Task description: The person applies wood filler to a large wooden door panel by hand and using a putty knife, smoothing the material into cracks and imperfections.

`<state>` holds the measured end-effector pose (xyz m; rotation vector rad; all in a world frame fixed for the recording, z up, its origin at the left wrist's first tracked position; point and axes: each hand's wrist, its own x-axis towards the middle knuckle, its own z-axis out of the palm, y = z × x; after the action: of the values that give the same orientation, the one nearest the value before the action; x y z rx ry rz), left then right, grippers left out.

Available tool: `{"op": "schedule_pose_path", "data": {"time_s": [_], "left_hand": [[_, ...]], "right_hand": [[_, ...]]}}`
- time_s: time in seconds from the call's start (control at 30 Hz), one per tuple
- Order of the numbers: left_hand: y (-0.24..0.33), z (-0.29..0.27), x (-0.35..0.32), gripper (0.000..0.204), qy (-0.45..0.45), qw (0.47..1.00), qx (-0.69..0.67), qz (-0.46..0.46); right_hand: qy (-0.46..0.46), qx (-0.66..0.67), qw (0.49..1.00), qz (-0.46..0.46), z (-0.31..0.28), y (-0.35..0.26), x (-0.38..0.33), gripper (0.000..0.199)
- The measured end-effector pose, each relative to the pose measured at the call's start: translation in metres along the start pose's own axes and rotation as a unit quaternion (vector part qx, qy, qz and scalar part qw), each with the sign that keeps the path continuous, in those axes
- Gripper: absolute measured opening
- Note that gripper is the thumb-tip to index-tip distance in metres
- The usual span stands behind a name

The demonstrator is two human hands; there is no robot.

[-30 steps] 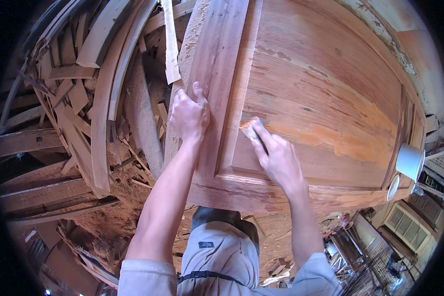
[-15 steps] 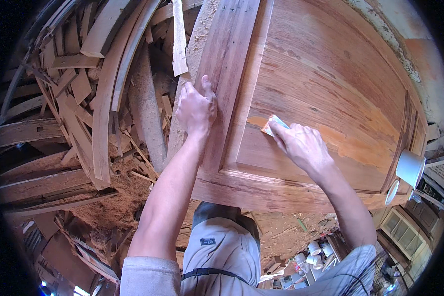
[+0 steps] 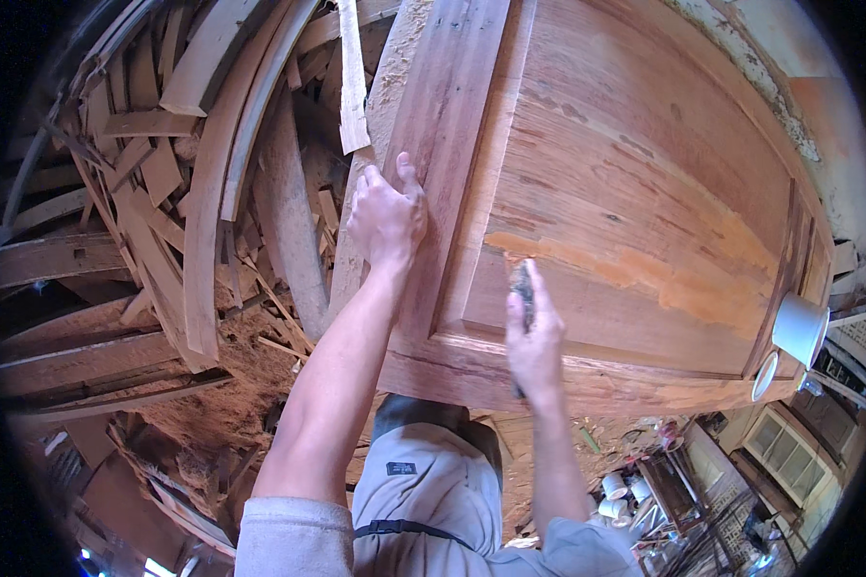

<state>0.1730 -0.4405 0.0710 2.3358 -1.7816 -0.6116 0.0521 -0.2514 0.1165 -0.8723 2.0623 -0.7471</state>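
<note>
A wooden panel door (image 3: 587, 135) with a raised frame lies in front of me. My left hand (image 3: 389, 216) grips its left edge, fingers curled over the side and thumb resting on top. In my right hand (image 3: 536, 346) is a putty knife (image 3: 522, 293), its dark handle enclosed by the fingers. The blade end touches the panel at the left end of a smear of orange-tan filler (image 3: 654, 274). That smear runs rightward across the lower part of the panel.
Scrap boards (image 3: 212, 183) and sawdust (image 3: 188, 409) fill the left side. A white tub (image 3: 800, 327) and a round white lid (image 3: 764, 376) sit at the door's right end. White containers (image 3: 614, 486) lie on the floor at lower right.
My right hand has swung left and toward me, turning the putty knife more upright. The filler now forms a longer, joined band to the left. My left hand stays at the edge.
</note>
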Motion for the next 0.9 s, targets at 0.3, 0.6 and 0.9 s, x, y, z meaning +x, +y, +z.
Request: {"op": "schedule_pose_path", "data": {"time_s": [0.3, 0.6, 0.9], "left_hand": [[-0.001, 0.003, 0.000, 0.074, 0.009, 1.000, 0.004, -0.001], [-0.002, 0.006, -0.001, 0.073, 0.020, 1.000, 0.005, 0.008], [0.000, 0.005, 0.001, 0.073, -0.001, 1.000, 0.012, 0.000]], "right_hand": [[0.137, -0.056, 0.985, -0.085, 0.056, -0.017, 0.014, 0.045], [0.128, -0.117, 0.983, -0.053, 0.059, -0.020, 0.015, 0.048], [0.059, -0.184, 0.981, -0.026, 0.033, -0.009, -0.013, 0.047]]}}
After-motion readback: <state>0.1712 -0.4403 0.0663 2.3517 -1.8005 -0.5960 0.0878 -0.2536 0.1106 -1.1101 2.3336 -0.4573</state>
